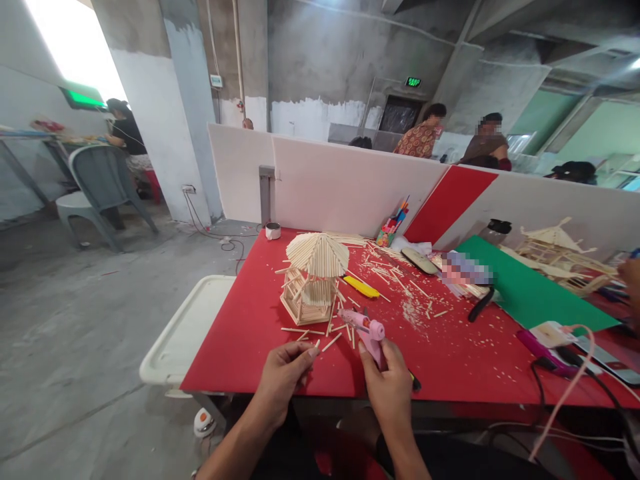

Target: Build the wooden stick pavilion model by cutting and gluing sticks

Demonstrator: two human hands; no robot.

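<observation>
My right hand (389, 380) is wrapped round the handle of a pink hot glue gun (369, 331), whose nozzle points left and away from me. Between the thumb and fingers of my left hand (287, 368) is a short wooden stick (317, 345), its tip poking out. Just beyond both hands stands a small pavilion model (309, 300) built of wooden sticks, with a sloping stick roof (320, 255). Several loose sticks (331, 343) lie around its base, near the glue gun.
The red tabletop (235, 347) carries a yellow utility knife (362, 287), a tape roll (273, 231), a pen holder (386, 235), and stick scraps. To the right lie a power strip (547, 353), cables, a green sheet (540, 293) and another stick model (563, 247). A white partition (340, 180) stands behind.
</observation>
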